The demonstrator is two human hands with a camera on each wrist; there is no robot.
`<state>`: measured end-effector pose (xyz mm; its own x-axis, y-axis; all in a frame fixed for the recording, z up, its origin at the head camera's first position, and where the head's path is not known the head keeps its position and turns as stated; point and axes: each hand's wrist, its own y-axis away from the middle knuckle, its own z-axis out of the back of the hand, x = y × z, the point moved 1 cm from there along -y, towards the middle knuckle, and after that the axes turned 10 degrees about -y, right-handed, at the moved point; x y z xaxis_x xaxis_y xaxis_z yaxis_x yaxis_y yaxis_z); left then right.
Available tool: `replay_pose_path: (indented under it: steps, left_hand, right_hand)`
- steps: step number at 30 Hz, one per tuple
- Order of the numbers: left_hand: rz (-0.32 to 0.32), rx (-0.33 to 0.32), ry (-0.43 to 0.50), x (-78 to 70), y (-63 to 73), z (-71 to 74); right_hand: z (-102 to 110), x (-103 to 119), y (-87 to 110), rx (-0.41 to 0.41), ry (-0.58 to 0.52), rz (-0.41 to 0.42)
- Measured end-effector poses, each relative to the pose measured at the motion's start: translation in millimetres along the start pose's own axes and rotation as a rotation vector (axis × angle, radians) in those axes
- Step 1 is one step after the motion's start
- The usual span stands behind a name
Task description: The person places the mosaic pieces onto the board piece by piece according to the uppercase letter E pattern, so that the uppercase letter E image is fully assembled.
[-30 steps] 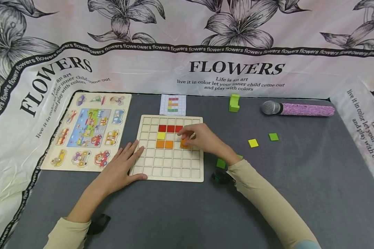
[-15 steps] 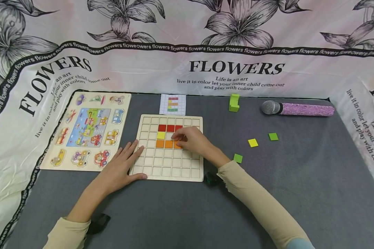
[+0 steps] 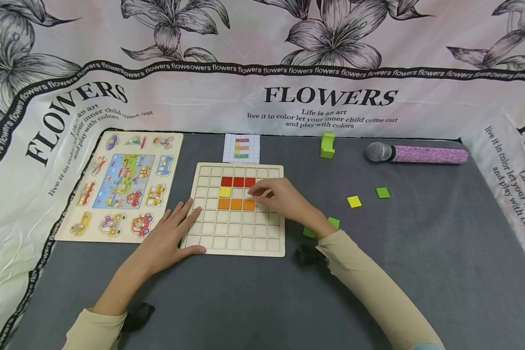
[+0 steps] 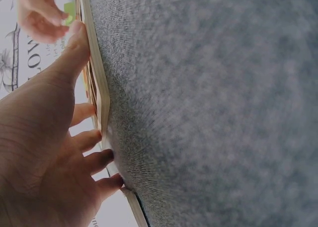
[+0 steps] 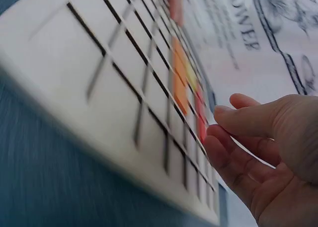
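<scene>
A wooden grid board [image 3: 227,228] lies on the grey table with a row of red tiles [image 3: 238,182], one yellow tile [image 3: 225,192] and a row of orange tiles [image 3: 236,204] in its squares. My left hand [image 3: 164,238] lies with spread fingers along the board's left side; its thumb is at the board's edge [image 4: 102,83] in the left wrist view. Over the board's right half, just beside the tile rows, hovers my right hand [image 3: 284,199]. In the right wrist view its bent fingers [image 5: 233,162] and thumb are apart, with nothing between them.
Loose yellow [image 3: 354,201] and green tiles [image 3: 382,193] lie right of the board, some partly behind the right wrist. A patterned card [image 3: 255,150] touches the far side. Beyond are a green chair-shaped block [image 3: 327,146] and a microphone [image 3: 428,154]. A picture puzzle [image 3: 92,236] lies left.
My right hand has set the third orange tile into the row, let go of it and drawn back a little to the right. The left hand has stayed in place.
</scene>
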<state>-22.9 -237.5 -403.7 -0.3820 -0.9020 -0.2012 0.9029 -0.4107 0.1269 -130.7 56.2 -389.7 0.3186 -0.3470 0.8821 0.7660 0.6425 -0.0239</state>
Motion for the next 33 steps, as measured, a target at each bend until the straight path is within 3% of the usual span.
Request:
replay_pose_path:
  steps: [6,16,22,33]
  left_hand:
    - [0.0,-0.005,-0.001,0.2,1.6,-1.5]
    - [0.004,-0.002,-0.003,0.4,3.3,-0.7]
    - [0.004,-0.006,0.004,0.1,2.5,-1.3]
    - [0.01,-0.006,-0.007,0.6,1.6,-2.6]
  right_hand:
    - [44.2,-14.1,38.2,-0.053,0.08,-0.006]
    - [116.5,-48.7,106.1,-0.031,0.264,-0.08]
    - [127.6,-63.2,125.9,-0.086,0.231,-0.119]
    - [127.4,-66.5,126.1,-0.105,0.248,-0.121]
